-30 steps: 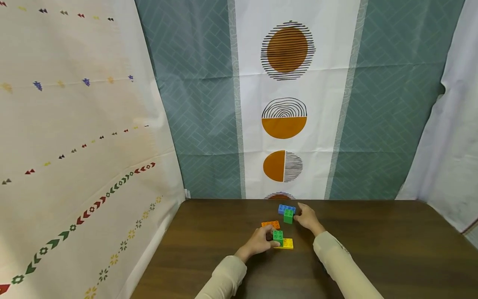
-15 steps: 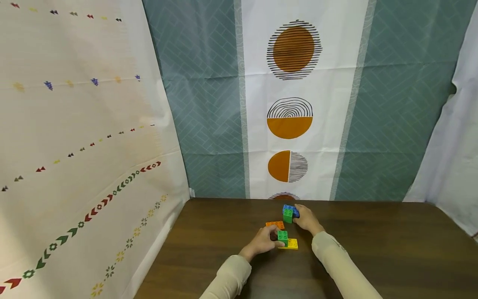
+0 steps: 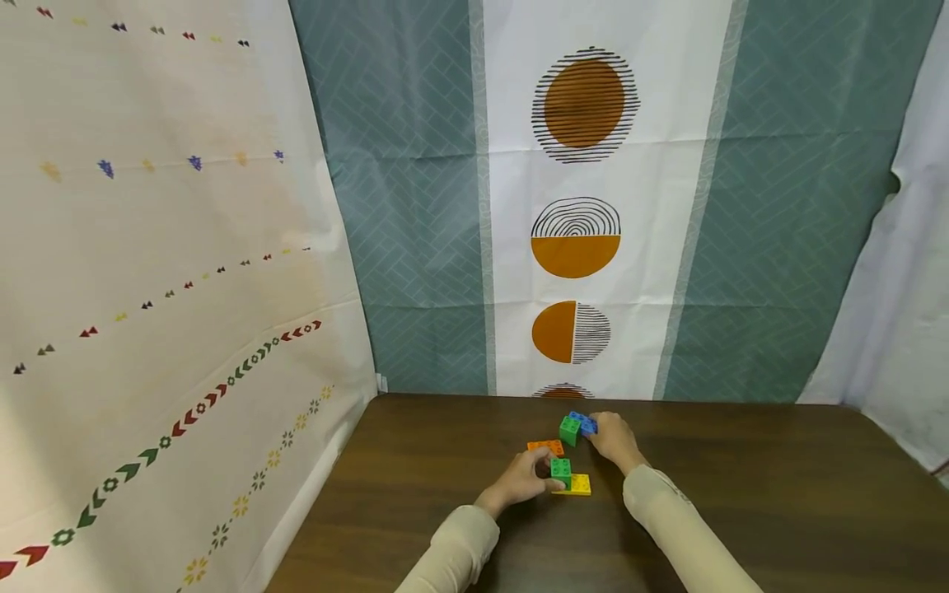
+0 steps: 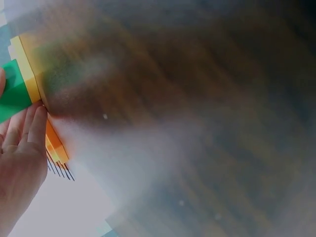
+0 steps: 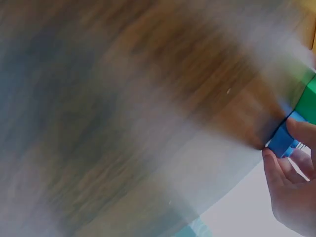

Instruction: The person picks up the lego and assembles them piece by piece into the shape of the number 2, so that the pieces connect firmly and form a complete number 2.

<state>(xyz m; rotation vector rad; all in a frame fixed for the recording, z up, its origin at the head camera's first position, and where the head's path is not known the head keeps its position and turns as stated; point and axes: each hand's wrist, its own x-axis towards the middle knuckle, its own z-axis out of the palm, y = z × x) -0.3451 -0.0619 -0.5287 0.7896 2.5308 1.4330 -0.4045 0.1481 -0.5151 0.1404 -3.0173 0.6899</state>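
Note:
My left hand (image 3: 517,479) holds a green toy brick (image 3: 561,472) between thumb and fingers. That brick sits over the left part of a flat yellow brick (image 3: 582,485). In the left wrist view the fingers lie along the side of the green brick (image 4: 16,91), against the yellow one (image 4: 27,71). Farther back, my right hand (image 3: 614,440) pinches a blue brick (image 3: 585,423), seen between thumb and fingers (image 5: 282,140) in the right wrist view. A second green brick (image 3: 569,431) stands against the blue one's near left side; whether they are joined I cannot tell.
An orange brick (image 3: 546,446) lies just behind the left hand's fingers. The brown wooden table (image 3: 756,486) ends at a patterned cloth backdrop (image 3: 415,329). Another printed cloth (image 3: 222,272) hangs along the left side.
The right hand has come in from beside the blue brick and taken hold of it. Blue brick and far green brick have turned a little. The left hand keeps its grip in place.

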